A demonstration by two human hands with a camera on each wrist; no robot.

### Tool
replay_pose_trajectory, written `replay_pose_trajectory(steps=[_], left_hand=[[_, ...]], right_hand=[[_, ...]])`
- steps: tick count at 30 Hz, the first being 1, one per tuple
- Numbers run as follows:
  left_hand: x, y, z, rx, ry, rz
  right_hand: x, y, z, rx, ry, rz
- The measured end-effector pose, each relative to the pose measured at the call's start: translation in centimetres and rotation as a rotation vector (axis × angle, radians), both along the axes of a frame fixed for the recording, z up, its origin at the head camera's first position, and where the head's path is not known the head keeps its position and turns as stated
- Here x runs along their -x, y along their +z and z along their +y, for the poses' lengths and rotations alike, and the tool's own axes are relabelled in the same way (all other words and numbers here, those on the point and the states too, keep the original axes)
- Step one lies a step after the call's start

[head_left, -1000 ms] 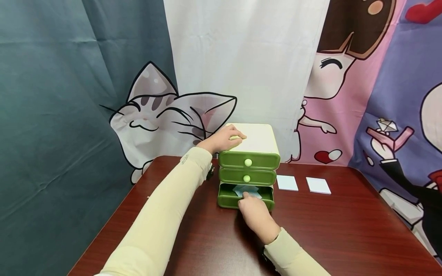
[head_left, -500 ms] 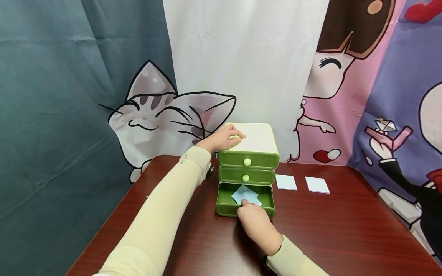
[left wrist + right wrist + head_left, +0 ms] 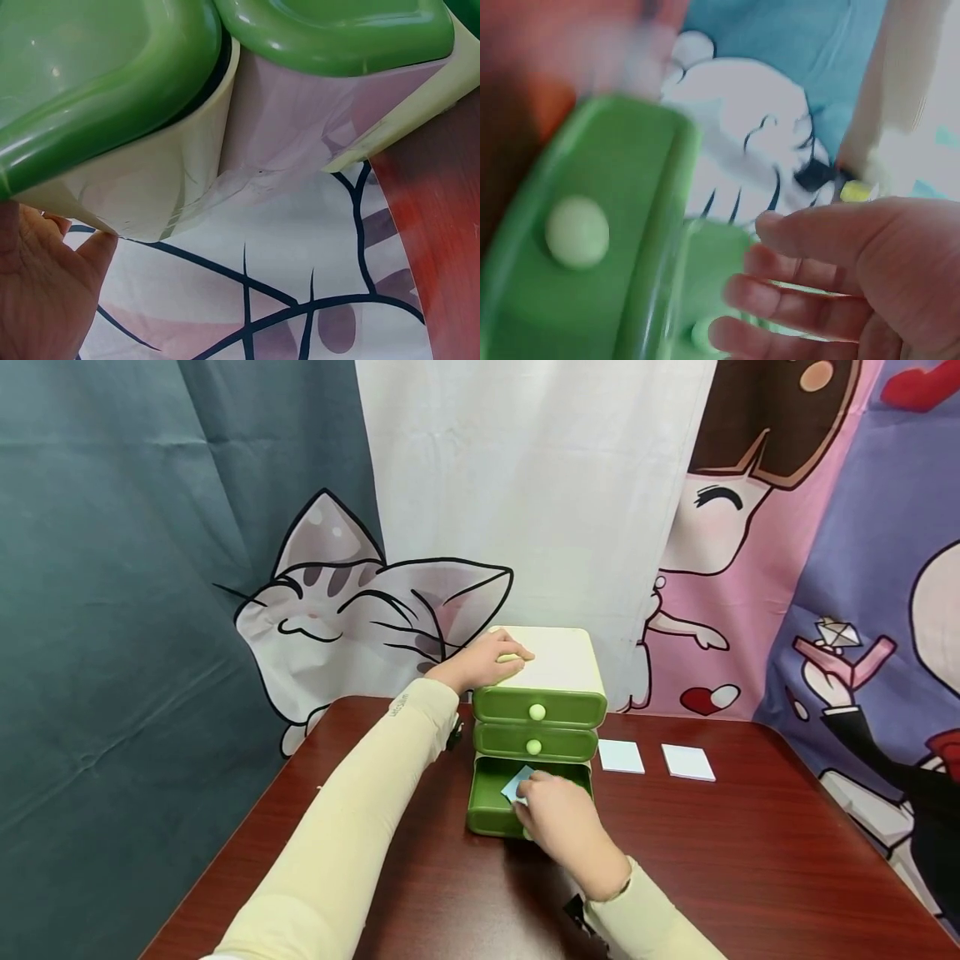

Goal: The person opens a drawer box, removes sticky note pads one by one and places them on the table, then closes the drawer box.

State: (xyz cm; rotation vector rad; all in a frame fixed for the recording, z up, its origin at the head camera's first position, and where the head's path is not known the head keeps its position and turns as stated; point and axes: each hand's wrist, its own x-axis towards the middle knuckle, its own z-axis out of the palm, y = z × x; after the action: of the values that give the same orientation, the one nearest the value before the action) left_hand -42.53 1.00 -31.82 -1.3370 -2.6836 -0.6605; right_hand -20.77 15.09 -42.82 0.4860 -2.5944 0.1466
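Observation:
A small cabinet with a cream top and green drawers stands on the table. Its lowest drawer is pulled out. Light blue paper slips lie inside, partly covered by my right hand, which is over the drawer's front. In the right wrist view that hand's fingers are loosely bent and grip nothing; the drawer's pale round knob is apart from them. My left hand rests on the cabinet's top left edge; the left wrist view shows it against the cabinet's side.
Two square paper pads, one pale blue and one white, lie right of the cabinet. The two upper drawers are pushed in. A cartoon-printed curtain hangs behind the dark red table.
The lowest drawer has slid out toward me. My right hand has let go of its front and moved up over the drawer toward the blue slips. My left hand has stayed put.

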Motion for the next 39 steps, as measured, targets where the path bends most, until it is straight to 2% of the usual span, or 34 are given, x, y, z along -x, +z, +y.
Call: replay_pose_trajectory(steps=[4,9,14,20,32,36,39], left_hand=[[0.1,0.0,0.0,-0.01,0.0,-0.001],[-0.1,-0.1,0.0,-0.02,0.0,-0.02],[-0.2,-0.1,0.0,-0.018,0.004,-0.034],[0.0,-0.2,0.0,-0.014,0.018,-0.023],[-0.2,-0.1,-0.1,-0.015,0.015,-0.026],[0.0,-0.1,-0.1,-0.016,0.011,-0.016],[0.1,-0.2,0.0,-0.014,0.006,-0.012]], right_hand=[[2.7,0.2,0.5,-0.019,-0.075,-0.105],[5.7,-0.9,0.7,-0.051,-0.103,-0.3],[7.0,-2.2,0.6,-0.086,-0.109,-0.35],[7.7,-2.6,0.3,-0.15,-0.087,-0.353],[7.9,-2.6,0.5,-0.21,-0.045,-0.409],[7.9,-2.8,0.7,-0.237,-0.044,-0.378],[7.7,-2.8,0.9,-0.242,-0.055,-0.318]])
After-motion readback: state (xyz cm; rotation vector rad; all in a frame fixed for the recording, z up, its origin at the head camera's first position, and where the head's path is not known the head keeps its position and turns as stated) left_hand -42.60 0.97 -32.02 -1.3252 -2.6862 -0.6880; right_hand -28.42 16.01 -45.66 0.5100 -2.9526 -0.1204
